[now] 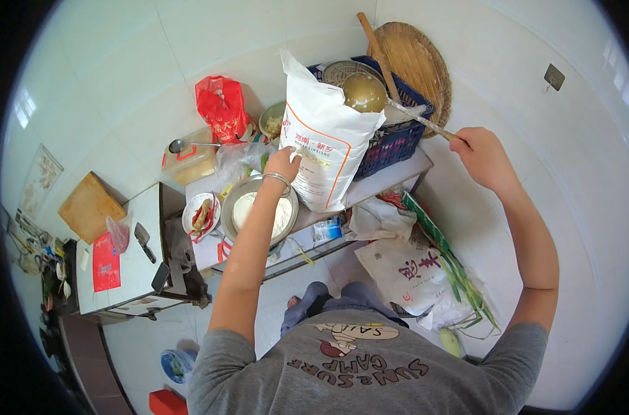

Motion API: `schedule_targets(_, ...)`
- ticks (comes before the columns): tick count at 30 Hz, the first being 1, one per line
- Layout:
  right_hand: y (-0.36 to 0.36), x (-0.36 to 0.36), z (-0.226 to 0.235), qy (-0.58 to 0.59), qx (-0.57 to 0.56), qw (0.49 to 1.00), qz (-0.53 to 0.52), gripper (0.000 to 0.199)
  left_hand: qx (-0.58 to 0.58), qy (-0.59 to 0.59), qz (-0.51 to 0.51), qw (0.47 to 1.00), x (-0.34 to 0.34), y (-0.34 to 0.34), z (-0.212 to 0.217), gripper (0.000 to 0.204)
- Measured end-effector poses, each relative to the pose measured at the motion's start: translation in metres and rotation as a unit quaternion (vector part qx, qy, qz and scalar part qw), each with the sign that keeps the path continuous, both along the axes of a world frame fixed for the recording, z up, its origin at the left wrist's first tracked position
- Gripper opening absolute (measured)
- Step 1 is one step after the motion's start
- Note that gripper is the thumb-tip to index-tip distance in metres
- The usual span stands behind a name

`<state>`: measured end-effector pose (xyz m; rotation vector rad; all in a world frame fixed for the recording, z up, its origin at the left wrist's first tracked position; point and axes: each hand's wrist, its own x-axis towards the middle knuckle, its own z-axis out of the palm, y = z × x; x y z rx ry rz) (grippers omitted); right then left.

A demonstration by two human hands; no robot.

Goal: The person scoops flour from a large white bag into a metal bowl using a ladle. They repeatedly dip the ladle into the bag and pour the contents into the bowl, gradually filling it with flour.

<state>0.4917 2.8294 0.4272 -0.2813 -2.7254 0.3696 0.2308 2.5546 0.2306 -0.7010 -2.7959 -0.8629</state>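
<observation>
My right hand (482,153) is closed around the long handle of a ladle (365,93). The ladle's round, golden bowl is raised at the open top of a tall white flour sack (331,142), its handle slanting down to my fist. Against the sack's left side, my left hand (284,164) has its fingers curled on the plastic, with white powder on them and a bracelet at the wrist. Beneath that wrist sits a metal bowl (295,211) with white flour (276,218) in it, partly hidden by my forearm.
Behind the sack stands a blue crate (390,151) with a rolling pin (376,55) and a round wooden board (421,62). A red bag (223,107), a plastic box (190,166) and a small dish (202,216) stand left. Scallions (459,277) and bags lie below. A knife (145,242) lies on the left counter.
</observation>
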Motion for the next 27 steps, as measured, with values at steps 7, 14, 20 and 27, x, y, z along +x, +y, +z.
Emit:
schedule_targets(7,-0.005,-0.032,0.037,-0.088,0.130,0.987,0.032,0.022,-0.010,0.002,0.011,1.000,0.002,0.003,0.010,0.034)
schedule_targets(14,-0.032,-0.086,0.025,-0.141,0.190,0.971,0.021,0.015,-0.002,0.006,0.016,1.000,0.003,0.006,0.013,0.033)
schedule_targets(20,-0.050,-0.126,-0.036,-0.073,0.284,0.954,0.062,0.013,0.018,0.007,0.006,1.000,0.009,0.011,0.020,0.033)
schedule_targets(27,-0.071,-0.154,-0.054,-0.118,0.283,0.940,0.152,0.013,0.029,0.012,0.016,0.999,0.012,0.003,0.016,0.031)
